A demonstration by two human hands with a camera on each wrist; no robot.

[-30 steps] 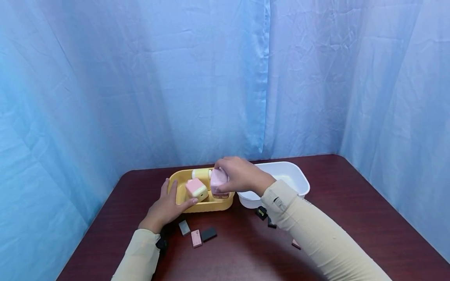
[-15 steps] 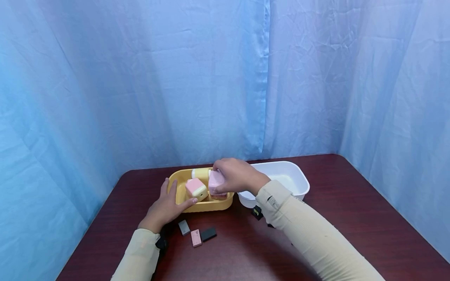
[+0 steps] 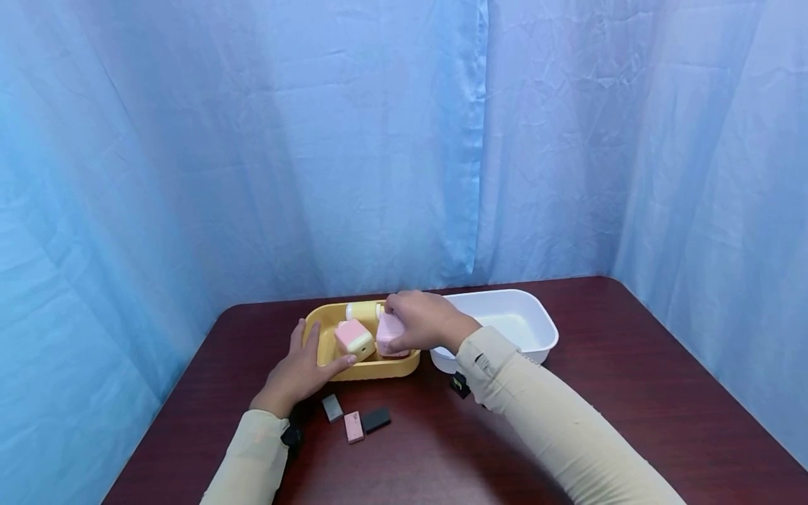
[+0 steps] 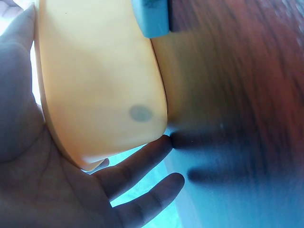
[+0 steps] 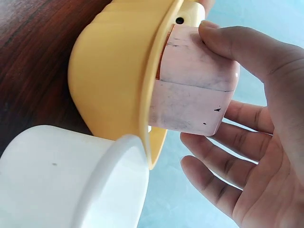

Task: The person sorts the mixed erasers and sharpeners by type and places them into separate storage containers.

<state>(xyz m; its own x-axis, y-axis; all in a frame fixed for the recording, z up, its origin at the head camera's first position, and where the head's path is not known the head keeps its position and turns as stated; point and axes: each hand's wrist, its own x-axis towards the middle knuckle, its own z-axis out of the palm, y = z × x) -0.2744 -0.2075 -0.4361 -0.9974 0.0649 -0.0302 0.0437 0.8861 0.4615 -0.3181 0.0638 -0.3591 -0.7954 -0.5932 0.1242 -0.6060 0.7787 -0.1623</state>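
My right hand (image 3: 426, 324) pinches a pale pink rounded block (image 3: 390, 334) at the right end of a yellow tub (image 3: 372, 372). In the right wrist view the block (image 5: 197, 83) is partly below the tub's rim, thumb on one side and fingertips on the other. My left hand (image 3: 299, 372) holds the tub's left end, its thumb along the front rim and its fingers spread round the end wall. Inside the tub lie a pink and cream block (image 3: 354, 339) with a small hole and a yellow cylinder (image 3: 362, 311) with white ends.
A white tub (image 3: 533, 330) stands right beside the yellow one, partly behind my right forearm. In front lie a small grey block (image 3: 332, 408), a small pink block (image 3: 353, 427) and a black block (image 3: 376, 419). A black piece with a yellow mark (image 3: 460, 384) sits near my right sleeve.
My right hand has lowered the pale pink block further into the yellow tub, shifting slightly left at first. The left hand stays in place at the tub's end.
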